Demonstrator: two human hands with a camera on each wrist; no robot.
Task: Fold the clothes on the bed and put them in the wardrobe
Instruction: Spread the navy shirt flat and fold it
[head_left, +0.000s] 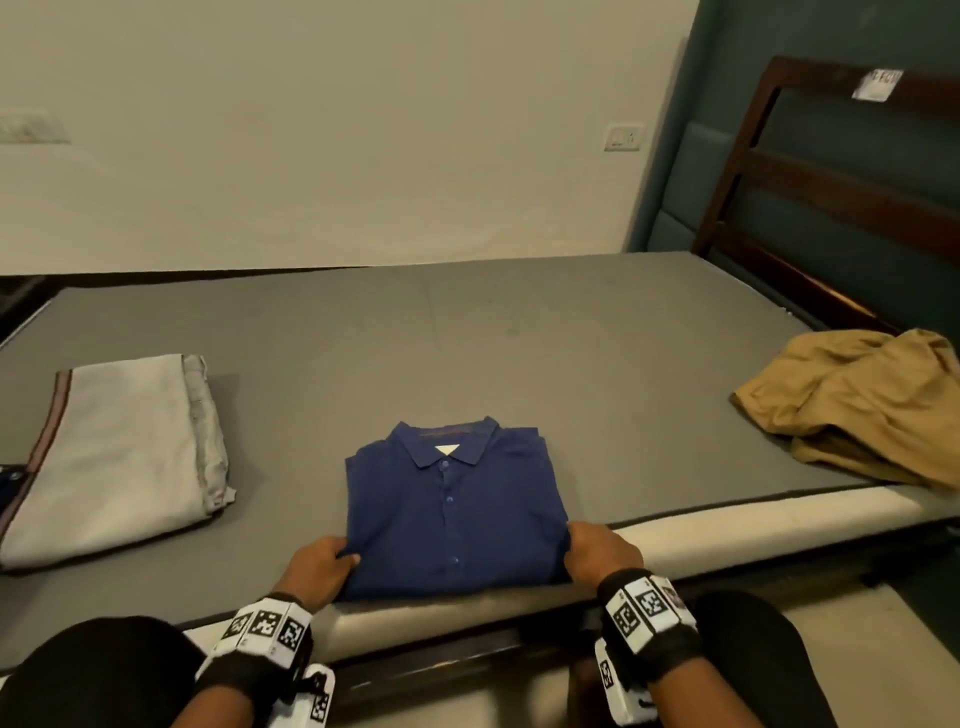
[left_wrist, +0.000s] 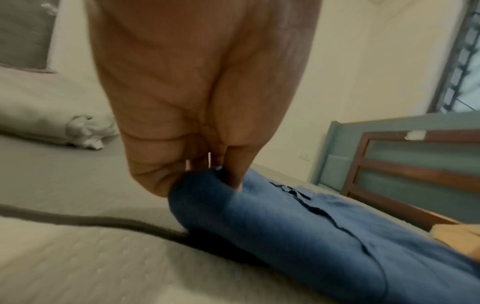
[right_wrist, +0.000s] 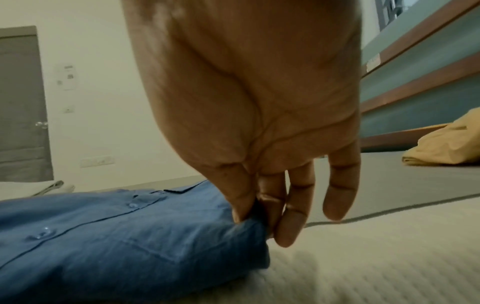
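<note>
Taking the blue shirt as the marker, folded square with its collar away from the person at the near edge of the bed: well off to its left lies a grey folded garment. At the shirt's near left corner the left hand pinches the folded edge, thumb on top and fingers curled under. At the near right corner the right hand pinches the cloth the same way, thumb and forefinger closed on it, the other fingers hanging loose. Well to the right, by the headboard, sits a crumpled tan garment, not yet folded. The shirt looks light and soft, likely to sag and unfold if lifted by its corners alone; better to slide flat hands under both sides and carry it level.
</note>
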